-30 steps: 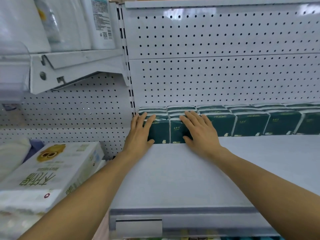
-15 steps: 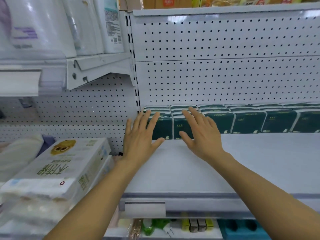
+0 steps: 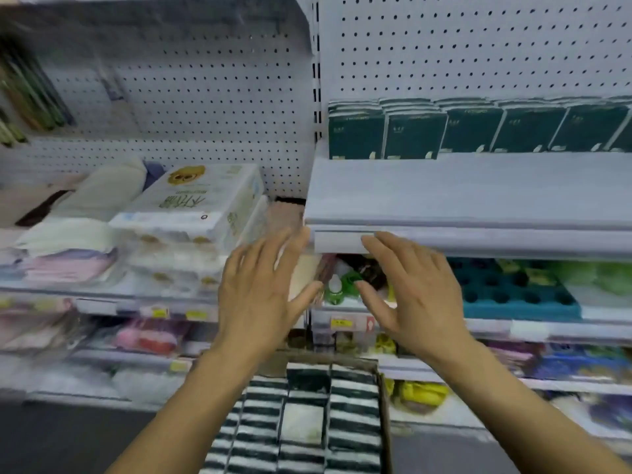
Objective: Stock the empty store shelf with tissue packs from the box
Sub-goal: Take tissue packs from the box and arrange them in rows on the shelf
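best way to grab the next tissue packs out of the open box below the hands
Come straight down from above: the tissue packs stand on edge in tight rows in the box, so only their striped top edges show. Both the left hand and right hand are empty; probably clamp a short run of packs by its two end faces and lift.

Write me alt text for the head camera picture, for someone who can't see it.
Two empty, open hands, left hand and right hand, hover in front of store shelving above a cardboard box packed with tissue packs. Up right, dark green packs stand in a row at the back of a white shelf, whose front is bare. The picture is blurred.
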`<state>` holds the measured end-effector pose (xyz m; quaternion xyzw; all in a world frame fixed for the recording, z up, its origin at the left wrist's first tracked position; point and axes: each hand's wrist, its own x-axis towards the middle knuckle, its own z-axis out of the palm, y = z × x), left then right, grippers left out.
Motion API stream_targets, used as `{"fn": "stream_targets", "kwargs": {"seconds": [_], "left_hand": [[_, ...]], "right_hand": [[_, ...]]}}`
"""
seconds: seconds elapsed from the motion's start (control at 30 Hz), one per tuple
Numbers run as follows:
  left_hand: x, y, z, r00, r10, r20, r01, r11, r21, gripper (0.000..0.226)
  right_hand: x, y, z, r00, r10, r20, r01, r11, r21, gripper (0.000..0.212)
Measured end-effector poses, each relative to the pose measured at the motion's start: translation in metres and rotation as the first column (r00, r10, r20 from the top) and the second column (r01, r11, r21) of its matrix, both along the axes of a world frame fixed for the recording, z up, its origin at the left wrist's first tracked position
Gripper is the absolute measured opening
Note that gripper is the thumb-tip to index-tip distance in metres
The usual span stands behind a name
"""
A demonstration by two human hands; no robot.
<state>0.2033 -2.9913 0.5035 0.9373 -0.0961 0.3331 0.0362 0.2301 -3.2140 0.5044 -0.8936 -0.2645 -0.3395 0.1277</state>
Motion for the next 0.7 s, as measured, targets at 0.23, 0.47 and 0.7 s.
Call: {"fn": "stream_targets", "kwargs": {"seconds": [0.23,0.47,0.7], "left_hand": [[-0.063,0.037,-0.079,0.936,0.067,-0.346,-0.066,0.998,0.013,0.075],[-0.088,0.049,-0.153,0.747,0.061,-0.662,-0.161,0.983,-0.091,0.078],[-0.085,0.055,-0.246,0.507,-0.055,-0.860,-0.339,0.905,-0.257,0.078]], "right_hand": [[-0.052,0.025,-0.083,0.950,-0.013,-0.312,-0.022,0.994,-0.111,0.052],[-0.068,0.028,-0.159,0.808,-0.075,-0.585,-0.069,0.973,-0.221,0.047],[-0.045,0.030,-0.225,0.661,-0.117,-0.742,-0.161,0.943,-0.292,0.045]]}}
